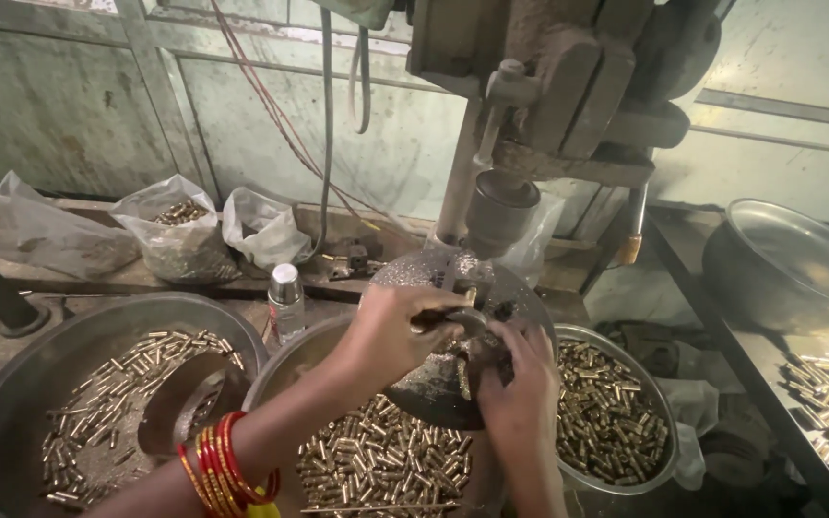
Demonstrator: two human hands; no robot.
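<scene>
Brass piece (pixel 470 295), small, stiff and probably slick, stands at frame centre on the round machine table (pixel 520 288). I see my left hand (pixel 390 331) pinching it, my right hand (pixel 520 388) curled just beside; I'd grip its sides.

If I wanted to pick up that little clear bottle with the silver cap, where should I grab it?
Probably around the middle of the small bottle, below its silver cap. It stands upright between the two big metal bowls, so its round sides are easy for fingers to wrap. Come from above and the front: the bowl rims crowd its lower part, and bags sit behind it. Both hands are busy at the machine's round plate.
</scene>
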